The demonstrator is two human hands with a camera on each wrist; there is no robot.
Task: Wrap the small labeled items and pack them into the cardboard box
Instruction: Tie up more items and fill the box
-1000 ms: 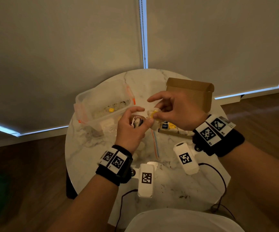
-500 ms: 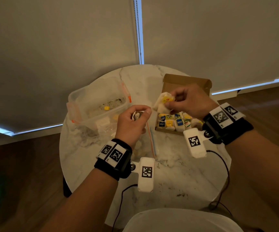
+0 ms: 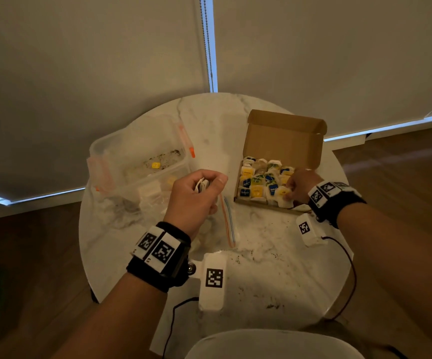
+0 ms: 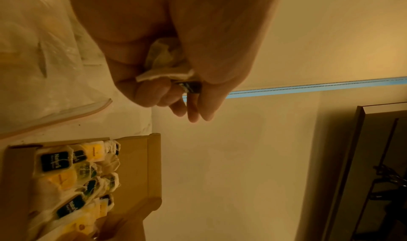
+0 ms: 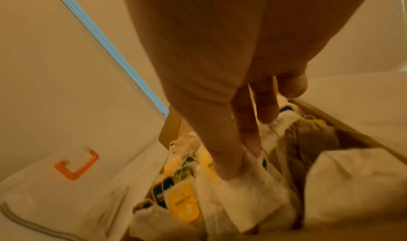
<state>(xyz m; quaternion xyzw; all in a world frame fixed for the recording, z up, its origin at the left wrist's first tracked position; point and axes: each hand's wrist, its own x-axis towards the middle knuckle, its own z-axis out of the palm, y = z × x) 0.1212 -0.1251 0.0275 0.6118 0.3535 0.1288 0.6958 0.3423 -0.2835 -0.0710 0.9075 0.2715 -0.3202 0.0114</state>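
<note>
Nearest me I see the round white marble tabletop [image 3: 274,268], bare and speckled with dark crumbs just ahead of both wrists. My left hand [image 3: 196,195] is raised above it, fingers curled round a small crumpled item of white tissue with a dark label [image 4: 174,72]; the wrist view shows the paper bunched against my palm and the dark patch peeking out by my fingertips. Just right of that hand a clear plastic zip bag with an orange and blue seal strip [image 3: 227,221] lies on the tabletop.

My right hand [image 3: 300,186] is down at the near right corner of the open brown cardboard box [image 3: 284,141], thumb and fingers pinching a white tissue-wrapped packet with a yellow label [image 3: 283,195]. It sits at the box's near edge, touching the packets beside it; whether it rests fully in the box I cannot tell. The box's tray is packed with rows of the same small wrapped packets with yellow, blue and green labels [image 3: 260,177], each a squarish white bundle showing its label on top. The lid stands open on the far side.

Beyond my left hand, further away, is a clear plastic storage tub with orange clips [image 3: 137,156].
</note>
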